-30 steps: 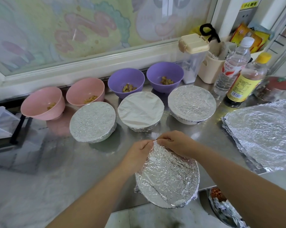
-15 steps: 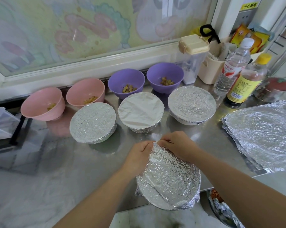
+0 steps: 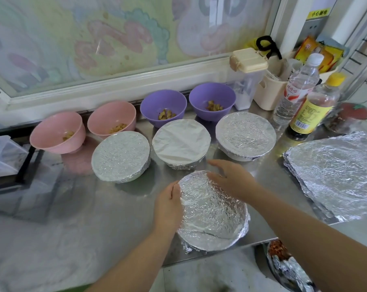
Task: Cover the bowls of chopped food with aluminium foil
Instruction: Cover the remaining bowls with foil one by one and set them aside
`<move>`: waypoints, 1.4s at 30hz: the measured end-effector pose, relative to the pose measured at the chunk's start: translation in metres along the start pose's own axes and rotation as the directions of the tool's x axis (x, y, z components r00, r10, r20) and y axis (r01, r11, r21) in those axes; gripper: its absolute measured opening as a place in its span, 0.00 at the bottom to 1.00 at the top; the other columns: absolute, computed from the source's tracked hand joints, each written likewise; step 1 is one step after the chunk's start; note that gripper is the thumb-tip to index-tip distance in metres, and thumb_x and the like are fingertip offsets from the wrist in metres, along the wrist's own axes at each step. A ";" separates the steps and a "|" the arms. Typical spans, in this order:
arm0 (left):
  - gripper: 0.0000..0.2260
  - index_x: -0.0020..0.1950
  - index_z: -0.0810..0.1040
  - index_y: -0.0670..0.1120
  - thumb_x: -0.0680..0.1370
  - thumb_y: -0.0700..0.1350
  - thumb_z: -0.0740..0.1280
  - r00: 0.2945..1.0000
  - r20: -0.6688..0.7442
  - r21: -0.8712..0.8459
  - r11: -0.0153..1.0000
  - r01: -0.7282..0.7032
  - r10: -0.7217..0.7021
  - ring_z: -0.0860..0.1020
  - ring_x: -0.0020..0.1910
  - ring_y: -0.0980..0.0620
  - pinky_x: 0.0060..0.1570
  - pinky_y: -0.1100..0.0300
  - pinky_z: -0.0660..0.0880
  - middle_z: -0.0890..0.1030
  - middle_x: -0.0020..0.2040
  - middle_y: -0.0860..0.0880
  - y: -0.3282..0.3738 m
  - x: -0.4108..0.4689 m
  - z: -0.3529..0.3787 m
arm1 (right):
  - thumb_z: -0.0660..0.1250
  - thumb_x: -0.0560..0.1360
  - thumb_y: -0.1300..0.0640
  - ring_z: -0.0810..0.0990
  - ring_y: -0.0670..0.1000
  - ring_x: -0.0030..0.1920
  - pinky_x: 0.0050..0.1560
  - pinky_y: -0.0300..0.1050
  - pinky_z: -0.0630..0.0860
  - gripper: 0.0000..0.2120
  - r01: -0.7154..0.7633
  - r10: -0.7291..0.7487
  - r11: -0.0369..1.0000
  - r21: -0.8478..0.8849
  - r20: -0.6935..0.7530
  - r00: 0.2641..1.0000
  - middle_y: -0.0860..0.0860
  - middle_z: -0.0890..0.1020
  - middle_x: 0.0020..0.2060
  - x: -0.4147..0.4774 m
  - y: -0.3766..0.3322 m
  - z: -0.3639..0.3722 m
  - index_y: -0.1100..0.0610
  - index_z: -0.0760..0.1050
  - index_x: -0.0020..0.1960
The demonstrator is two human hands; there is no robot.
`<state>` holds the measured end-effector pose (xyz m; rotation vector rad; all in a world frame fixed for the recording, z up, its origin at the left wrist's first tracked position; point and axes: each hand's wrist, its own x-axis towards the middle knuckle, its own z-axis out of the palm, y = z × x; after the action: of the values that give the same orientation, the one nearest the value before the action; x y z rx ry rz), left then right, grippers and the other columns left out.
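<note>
A foil-covered bowl (image 3: 214,213) stands at the counter's front edge. My left hand (image 3: 167,205) presses its fingers against the bowl's left rim. My right hand (image 3: 231,180) lies with straight fingers on the foil at the far right rim. Behind stand three covered bowls: left (image 3: 121,156), middle (image 3: 181,142), right (image 3: 245,134). At the back are two pink bowls (image 3: 57,131) (image 3: 112,119) and two purple bowls (image 3: 163,105) (image 3: 212,98), uncovered, with chopped food inside. A stack of foil sheets (image 3: 334,171) lies at the right.
Two bottles (image 3: 298,89) (image 3: 314,108), a clear lidded jug (image 3: 246,79) and a beige caddy (image 3: 269,91) stand at the back right. A red-lidded jar (image 3: 351,116) is beyond them. A foil-lined bin (image 3: 283,264) sits below the counter's edge. A clear box (image 3: 3,157) is at the left.
Both hands left the far rim, where they pinched the foil together. The left hand slid down the left side; the right hand spread flat on the far right rim.
</note>
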<state>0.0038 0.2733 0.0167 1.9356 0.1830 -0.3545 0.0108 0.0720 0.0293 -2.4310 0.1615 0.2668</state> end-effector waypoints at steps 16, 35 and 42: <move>0.12 0.57 0.79 0.48 0.86 0.47 0.56 0.974 0.206 0.145 0.982 -0.125 0.094 0.68 0.21 0.61 0.24 0.72 0.64 0.72 0.31 0.52 0.012 0.021 -0.008 | 0.66 0.82 0.58 0.71 0.42 0.26 0.30 0.38 0.65 0.09 -0.085 0.229 0.904 0.418 -0.308 0.923 0.42 0.76 0.24 -0.030 0.015 0.037 0.54 0.85 0.53; 0.14 0.64 0.80 0.58 0.80 0.58 0.64 0.851 0.514 0.079 0.994 0.080 -0.110 0.78 0.60 0.60 0.65 0.62 0.72 0.82 0.59 0.59 0.017 0.050 -0.008 | 0.66 0.81 0.48 0.69 0.41 0.23 0.29 0.38 0.65 0.12 -0.104 0.122 0.973 0.208 -0.076 0.990 0.43 0.75 0.25 -0.006 0.011 0.016 0.50 0.83 0.44; 0.12 0.58 0.80 0.46 0.85 0.48 0.58 0.903 0.427 0.166 0.978 -0.127 0.045 0.74 0.47 0.55 0.38 0.76 0.68 0.79 0.49 0.51 0.017 0.038 0.004 | 0.66 0.82 0.48 0.66 0.44 0.26 0.32 0.44 0.64 0.16 -0.029 0.035 0.993 0.118 -0.045 0.998 0.54 0.79 0.29 0.004 0.011 0.021 0.59 0.82 0.45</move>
<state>0.0438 0.2614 0.0180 1.9949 -0.2295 -0.7440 0.0101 0.0772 0.0059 -2.3207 0.2312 0.2081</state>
